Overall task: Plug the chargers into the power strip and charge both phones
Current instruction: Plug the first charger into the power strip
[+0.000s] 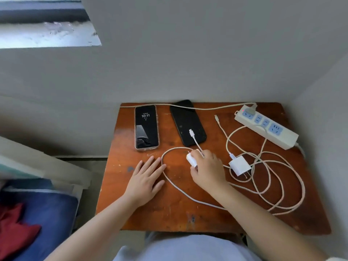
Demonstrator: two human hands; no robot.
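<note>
Here, right hand (pixel 207 171) fingers (pixel 197 154) clasping white charger (pixel 191 159), left hand (pixel 146 178) flat, released, on table (pixel 169 213)

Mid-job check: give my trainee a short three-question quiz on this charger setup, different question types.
1. True or false: the square charger is plugged into the power strip.
2. Which hand grips a white charger? A) left hand B) right hand
3. Fill in: the cable end lies on the ___ phone.

Key: 1 false, it lies on the table; 2 B, the left rests flat, beside the lit phone; 3 dark.
</note>
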